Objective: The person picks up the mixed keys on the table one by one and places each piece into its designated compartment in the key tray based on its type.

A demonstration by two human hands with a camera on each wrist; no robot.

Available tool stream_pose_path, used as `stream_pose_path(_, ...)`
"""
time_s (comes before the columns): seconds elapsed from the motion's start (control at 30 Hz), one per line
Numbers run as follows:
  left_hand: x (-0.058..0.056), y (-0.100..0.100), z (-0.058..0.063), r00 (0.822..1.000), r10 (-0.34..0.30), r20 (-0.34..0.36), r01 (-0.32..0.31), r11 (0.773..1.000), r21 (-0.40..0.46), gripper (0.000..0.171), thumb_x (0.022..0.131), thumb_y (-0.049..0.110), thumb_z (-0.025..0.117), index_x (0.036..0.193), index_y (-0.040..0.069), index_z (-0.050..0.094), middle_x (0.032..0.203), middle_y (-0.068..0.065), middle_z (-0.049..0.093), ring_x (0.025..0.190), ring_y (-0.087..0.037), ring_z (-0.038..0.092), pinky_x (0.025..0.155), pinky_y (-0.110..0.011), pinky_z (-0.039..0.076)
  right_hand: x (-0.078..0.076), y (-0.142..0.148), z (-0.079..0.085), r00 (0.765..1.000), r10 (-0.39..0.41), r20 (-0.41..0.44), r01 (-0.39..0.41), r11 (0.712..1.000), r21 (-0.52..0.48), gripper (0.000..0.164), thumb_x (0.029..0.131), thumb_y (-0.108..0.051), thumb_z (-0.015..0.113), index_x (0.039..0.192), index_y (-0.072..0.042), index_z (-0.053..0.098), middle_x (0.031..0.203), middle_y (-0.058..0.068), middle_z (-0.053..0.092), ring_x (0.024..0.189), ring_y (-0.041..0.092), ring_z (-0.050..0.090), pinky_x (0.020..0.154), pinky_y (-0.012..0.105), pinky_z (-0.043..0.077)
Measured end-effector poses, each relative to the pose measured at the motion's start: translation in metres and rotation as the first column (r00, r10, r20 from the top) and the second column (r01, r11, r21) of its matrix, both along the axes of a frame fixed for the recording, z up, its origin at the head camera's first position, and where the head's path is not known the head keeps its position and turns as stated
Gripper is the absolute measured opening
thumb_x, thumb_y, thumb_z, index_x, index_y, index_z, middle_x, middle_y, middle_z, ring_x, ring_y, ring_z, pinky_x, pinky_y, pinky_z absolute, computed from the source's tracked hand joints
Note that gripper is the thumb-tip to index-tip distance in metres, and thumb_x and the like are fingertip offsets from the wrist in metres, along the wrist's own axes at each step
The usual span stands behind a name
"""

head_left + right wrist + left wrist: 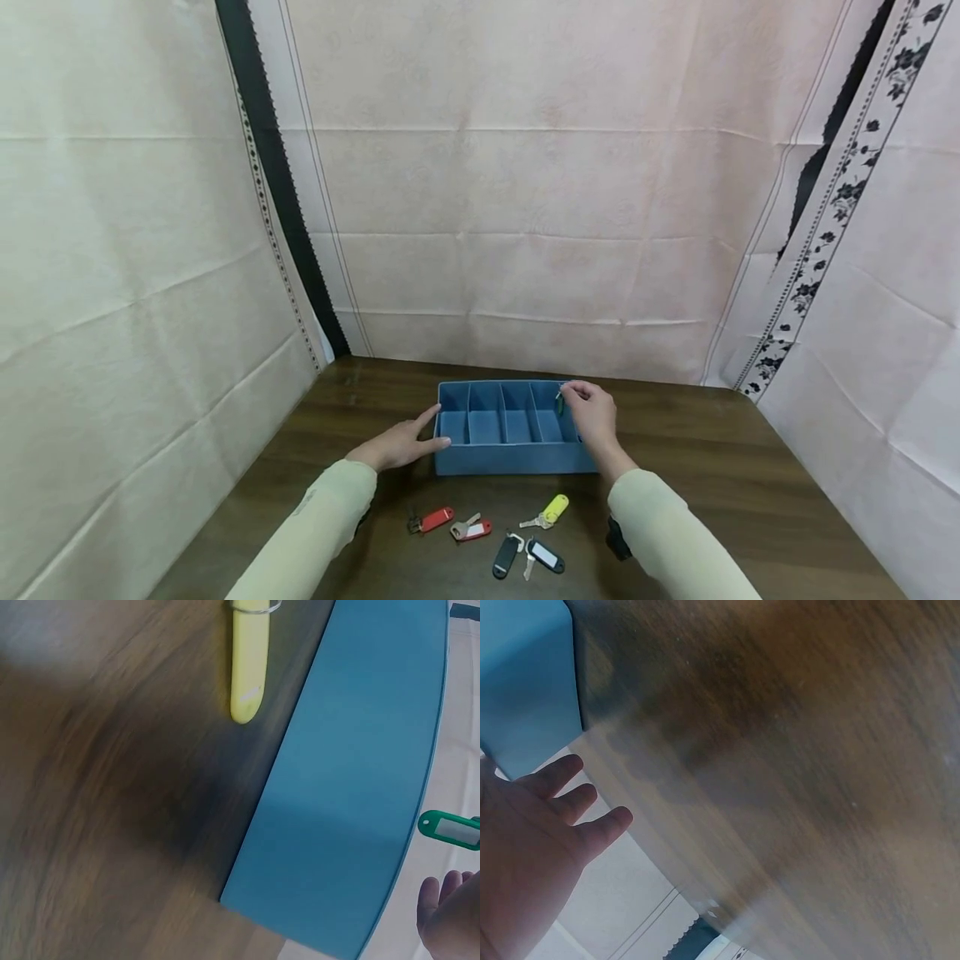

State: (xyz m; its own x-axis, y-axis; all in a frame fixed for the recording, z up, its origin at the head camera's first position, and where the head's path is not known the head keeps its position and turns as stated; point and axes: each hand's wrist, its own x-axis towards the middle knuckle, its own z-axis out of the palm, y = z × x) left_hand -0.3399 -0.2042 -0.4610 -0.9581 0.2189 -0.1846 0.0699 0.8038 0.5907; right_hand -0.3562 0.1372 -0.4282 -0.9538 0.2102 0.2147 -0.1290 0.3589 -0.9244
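The right hand [594,414] is holding the green tag [560,405], hanging lengthwise toward six o'clock, while the left hand [399,443] (farther, fingers extended) is touching the tray [517,459] at nine o'clock.

A person's left sleeve [318,525] and right sleeve [671,529], both long, pale and whitish green, loose rounded cuffs ending near the wrists, faint lines on the left one, small black device [617,540] beneath the right cuff, bare left hand [397,442], bare right hand [595,414]

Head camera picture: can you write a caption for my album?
Left hand at a blue box, right hand holding a green tag, tagged keys lying in front.
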Motion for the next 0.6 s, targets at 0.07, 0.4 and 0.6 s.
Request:
stream_pose_path(0.07,0.0,-0.001,0.002,1.0,0.001,-0.003,-0.001,1.0,0.002,0.096,0.083,0.078,0.054,0.159,0.031,0.019,0.158,-0.018,0.031,0.141,-0.046,0.03,0.105,-0.071,0.025,-0.002,-0.006,0.001,1.0,-0.006,-0.003,0.006,1.0,-0.002,0.028,0.098,-0.03,0.063,0.111,-0.006,0.072,0.119,0.013,0.065,0.107,0.028,0.057,0.09,0.044,0.048)
stream_pose_path(0.4,0.002,-0.003,0.003,1.0,0.007,-0.007,-0.007,1.0,-0.009,0.094,0.084,0.077,0.053,0.159,0.032,0.019,0.158,-0.018,0.032,0.141,-0.045,0.03,0.105,-0.071,0.026,-0.012,-0.017,-0.003,0.998,-0.047,0.031,0.048,0.999,-0.021,0.028,0.098,-0.03,0.063,0.11,-0.007,0.073,0.113,0.012,0.067,0.1,0.026,0.059,0.086,0.042,0.049)
stream_pose_path(0.6,0.002,-0.002,0.003,1.0,-0.01,-0.009,0.01,1.0,-0.011,0.093,0.084,0.077,0.052,0.159,0.032,0.019,0.158,-0.017,0.031,0.142,-0.044,0.03,0.106,-0.07,0.026,-0.013,-0.014,-0.006,0.998,-0.042,0.054,0.044,0.999,-0.027,0.028,0.099,-0.029,0.061,0.112,-0.006,0.072,0.116,0.013,0.066,0.103,0.028,0.058,0.089,0.044,0.049)
